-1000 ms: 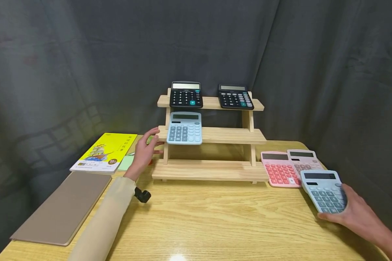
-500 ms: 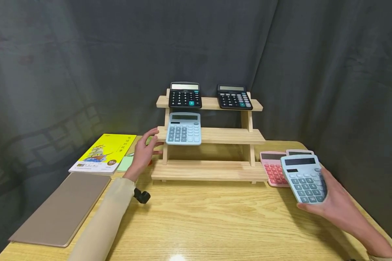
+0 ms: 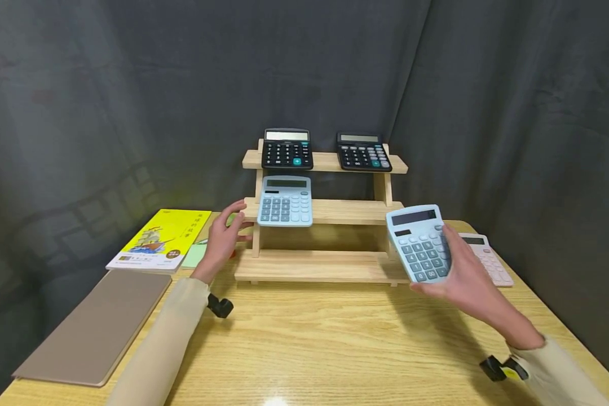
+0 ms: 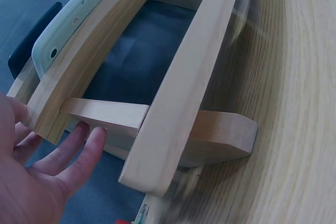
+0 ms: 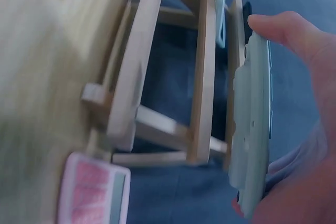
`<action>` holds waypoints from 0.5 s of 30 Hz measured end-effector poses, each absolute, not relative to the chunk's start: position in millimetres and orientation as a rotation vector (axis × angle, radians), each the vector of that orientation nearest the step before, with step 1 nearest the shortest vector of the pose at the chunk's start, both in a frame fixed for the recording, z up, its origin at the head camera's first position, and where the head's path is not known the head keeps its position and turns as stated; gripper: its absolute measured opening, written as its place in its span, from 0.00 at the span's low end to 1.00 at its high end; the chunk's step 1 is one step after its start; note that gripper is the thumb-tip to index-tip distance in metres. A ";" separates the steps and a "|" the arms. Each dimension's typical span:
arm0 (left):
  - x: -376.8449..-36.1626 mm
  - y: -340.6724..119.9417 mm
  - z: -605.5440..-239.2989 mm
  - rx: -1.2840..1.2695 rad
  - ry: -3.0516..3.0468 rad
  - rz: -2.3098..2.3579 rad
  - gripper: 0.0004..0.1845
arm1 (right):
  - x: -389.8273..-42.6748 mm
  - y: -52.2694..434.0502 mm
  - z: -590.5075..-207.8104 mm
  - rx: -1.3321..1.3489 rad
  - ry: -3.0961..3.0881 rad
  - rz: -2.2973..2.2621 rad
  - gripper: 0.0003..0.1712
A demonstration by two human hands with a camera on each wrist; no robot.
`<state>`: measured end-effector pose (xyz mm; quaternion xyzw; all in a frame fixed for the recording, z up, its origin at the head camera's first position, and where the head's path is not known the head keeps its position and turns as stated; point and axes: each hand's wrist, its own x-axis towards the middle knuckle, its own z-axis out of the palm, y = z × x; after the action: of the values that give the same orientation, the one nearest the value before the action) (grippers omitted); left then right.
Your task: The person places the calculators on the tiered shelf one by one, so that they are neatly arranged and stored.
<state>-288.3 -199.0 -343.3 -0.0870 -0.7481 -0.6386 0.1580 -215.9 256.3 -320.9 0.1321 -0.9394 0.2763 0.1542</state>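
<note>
My right hand [image 3: 464, 276] grips a light blue calculator [image 3: 420, 245], held tilted above the table in front of the right end of the wooden display stand [image 3: 335, 266]. In the right wrist view the thumb lies at one edge of this calculator [image 5: 254, 124]. At the left end of the stand's middle shelf, my left hand [image 3: 222, 239] holds the board, its fingers around the end in the left wrist view. Another light blue calculator [image 3: 285, 201] leans on that shelf's left side. Two black calculators [image 3: 287, 149] stand on the top shelf.
A pale pink calculator [image 3: 489, 262] lies on the table at the right; a pink calculator [image 5: 89, 192] shows in the right wrist view. At the left are a yellow book [image 3: 162, 237], a brown notebook [image 3: 96, 327] and green paper [image 3: 195, 255]. A grey curtain [image 3: 182, 84] hangs behind.
My right hand has carried the light blue calculator leftward and upward, from over the pink calculators to the stand's right end. My left hand has stayed at the stand.
</note>
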 end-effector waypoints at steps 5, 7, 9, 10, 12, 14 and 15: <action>-288.6 -199.8 -344.2 -0.252 -2.134 -1.840 0.22 | -237.4 231.9 -310.7 0.374 -2.745 0.769 0.78; -288.9 -200.1 -344.6 -0.261 -2.123 -1.853 0.22 | -247.6 222.9 -308.8 0.386 -2.742 0.780 0.78; -289.0 -200.4 -344.7 -0.267 -2.117 -1.859 0.22 | -257.8 214.2 -308.0 0.392 -2.741 0.796 0.77; -289.2 -200.4 -344.7 -0.271 -2.117 -1.859 0.22 | -262.9 210.1 -307.8 0.396 -2.737 0.806 0.77; -289.3 -200.5 -344.7 -0.276 -2.114 -1.864 0.23 | -272.5 202.0 -307.5 0.404 -2.734 0.805 0.77; -289.3 -200.4 -344.8 -0.278 -2.112 -1.866 0.23 | -281.4 194.7 -307.4 0.408 -2.737 0.813 0.78; -289.5 -200.4 -344.9 -0.277 -2.112 -1.865 0.23 | -285.3 191.3 -307.3 0.411 -2.736 0.818 0.78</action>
<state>-289.5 -200.4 -344.9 -0.0966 -0.7371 -0.6508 0.1543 -285.3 191.3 -307.3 0.1412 -0.9405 0.2813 0.1279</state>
